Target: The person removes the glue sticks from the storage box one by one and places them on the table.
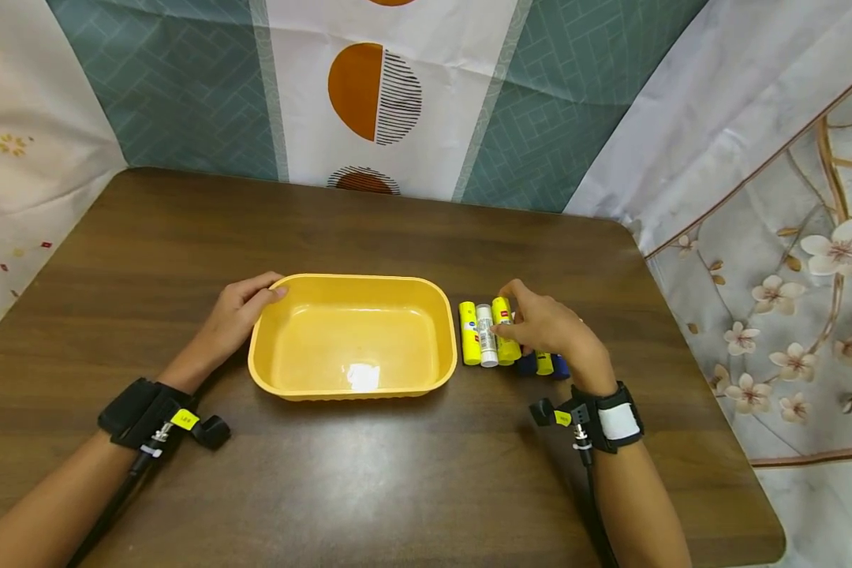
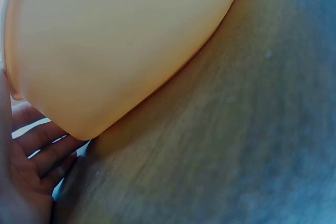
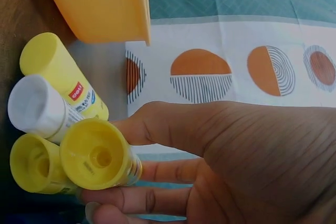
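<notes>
My left hand (image 1: 237, 314) holds the upper left corner of a yellow plastic tub (image 1: 351, 386), thumb over the rim and fingers against the outside wall. Inside, the tub holds nothing. To its right, my right hand (image 1: 554, 325) pinches a yellow glue stick (image 3: 94, 156) between thumb and fingers; its hollow end faces the wrist camera. Beside it lie a white glue stick (image 1: 487, 338) and another yellow glue stick (image 1: 470, 335) with a red label. Under the hand, a further yellow glue stick (image 1: 543, 364) and dark blue items (image 1: 560, 367) are partly hidden.
Everything stands on a brown wooden table (image 1: 355, 489) with rounded corners. A patterned cloth (image 1: 433, 95) hangs behind its far edge, with a flowered curtain (image 1: 781, 339) on the right. Camera straps with cables (image 1: 589, 465) run along both forearms.
</notes>
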